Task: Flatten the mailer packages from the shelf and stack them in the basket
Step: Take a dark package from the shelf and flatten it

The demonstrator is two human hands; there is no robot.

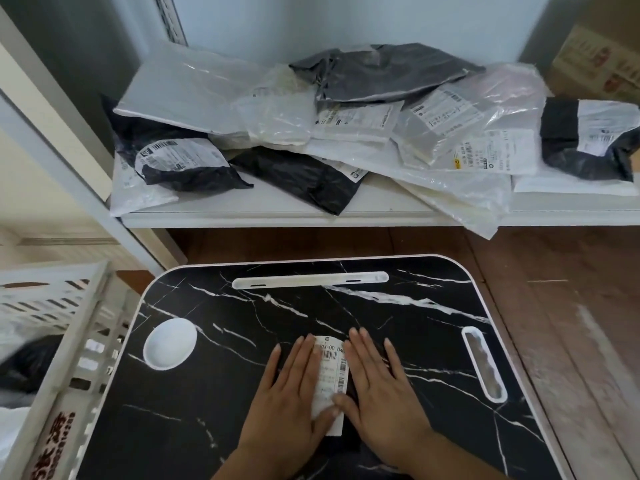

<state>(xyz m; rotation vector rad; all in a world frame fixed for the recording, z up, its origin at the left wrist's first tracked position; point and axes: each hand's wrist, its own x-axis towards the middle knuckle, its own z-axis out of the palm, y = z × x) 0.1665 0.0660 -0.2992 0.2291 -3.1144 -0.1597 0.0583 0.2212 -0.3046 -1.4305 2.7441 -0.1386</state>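
1. Head view: both my hands lie flat, palms down, on a small black plastic mailer w/ a white shipping label (330, 372), which sits on the black marble-pattern lap table w/ white veins (207, 393), near its front-centre.
2. My left hand (291, 393) is spread, fingers straight, pressing the mailer's left side; thumb tip reaches across the label's lower part.
3. My right hand (379, 386) is spread too, fingers straight, pressing the right side; its thumb touches the label near the left thumb. Label strip shows between the 2 hands.
4. Mailer itself is hard to tell from the dark tabletop; mostly the label marks it.
5. Table has a round white recessed cup dish (169, 343) at left, a long white slot (310, 279) along the far edge, and an oval cut-out handle (484, 362) at right.
6. White slatted plastic basket w/ red lettering (69, 358) stands just beside the table's left edge; something dark lies inside, blurred.
7. White shelf (242, 216) beyond the table carries a loose pile of plastic mailer packages (346, 133): black, grey, white and clear ones, overlapping, several w/ barcode labels. One clear bag hangs over the shelf's front edge at right.
8. Brown cardboard box (602, 60) at far right, behind the pile.
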